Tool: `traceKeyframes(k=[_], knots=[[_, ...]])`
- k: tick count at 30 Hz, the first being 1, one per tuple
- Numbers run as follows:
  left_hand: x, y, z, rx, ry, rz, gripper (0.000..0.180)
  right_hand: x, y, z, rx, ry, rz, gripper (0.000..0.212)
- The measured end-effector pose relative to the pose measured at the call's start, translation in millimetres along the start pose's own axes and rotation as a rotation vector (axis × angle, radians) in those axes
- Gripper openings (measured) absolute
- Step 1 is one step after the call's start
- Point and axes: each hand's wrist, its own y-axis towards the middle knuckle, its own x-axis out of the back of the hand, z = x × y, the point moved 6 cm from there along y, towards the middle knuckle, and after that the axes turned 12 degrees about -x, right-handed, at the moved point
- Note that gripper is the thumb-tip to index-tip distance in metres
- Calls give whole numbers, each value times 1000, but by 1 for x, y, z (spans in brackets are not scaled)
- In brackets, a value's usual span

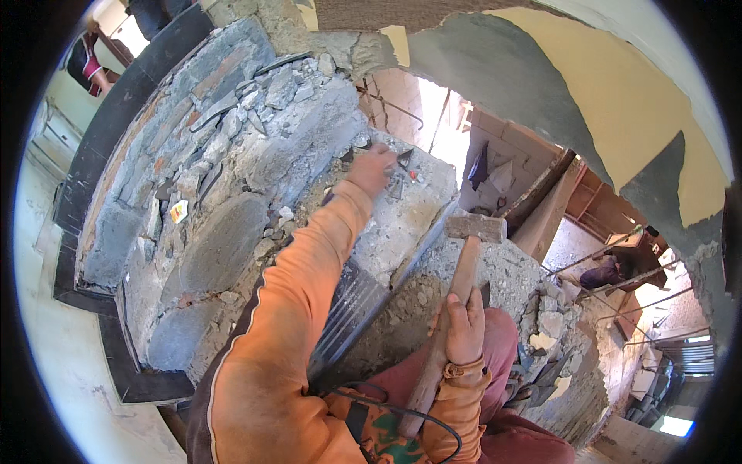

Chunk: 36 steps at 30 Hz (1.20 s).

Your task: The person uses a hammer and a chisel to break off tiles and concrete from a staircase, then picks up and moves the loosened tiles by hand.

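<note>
My left hand [371, 172] reaches forward onto the broken concrete ledge [417, 203]. Its fingers look curled at some small dark shards [404, 158]; what they hold, if anything, I cannot make out. In my right hand [464, 331] is a sledgehammer [462, 271], gripped around its wooden handle. The block-shaped metal head [476, 227] points away from me, above the rubble, and the handle's end comes down towards my lap. A small red bit [413, 175] lies on the ledge beside my left hand.
Broken masonry and loose chunks [255, 116] cover the left side, bordered by a dark tiled edge [93, 178]. A ribbed metal strip [348, 309] runs below the ledge. Bent rebar [630, 286] sticks out over an opening to a lower room at right. Another person [91, 66] shows at far left.
</note>
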Motion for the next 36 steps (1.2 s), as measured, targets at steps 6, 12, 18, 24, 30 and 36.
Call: traceKeyframes(k=[6, 12, 18, 24, 30, 36], knots=[[-7, -38, -61, 15, 67, -9, 25, 11, -1, 1, 27, -2, -6, 11], [-9, -16, -71, -31, -38, -83, 26, 2, -2, 0, -19, -40, 3, 11], [-30, 13, -33, 18, 85, -38, 20, -13, 3, -1, -27, -55, 30, 12], [-48, 21, -31, 56, 133, -21, 13, -26, 15, 9, 23, -19, -26, 14], [-47, 36, -33, 97, 105, -89, 8, -38, 19, 30, 286, 151, -234, 14], [-55, 36, -21, 92, 42, -112, 7, -49, 80, -3, 169, -24, -265, 18]])
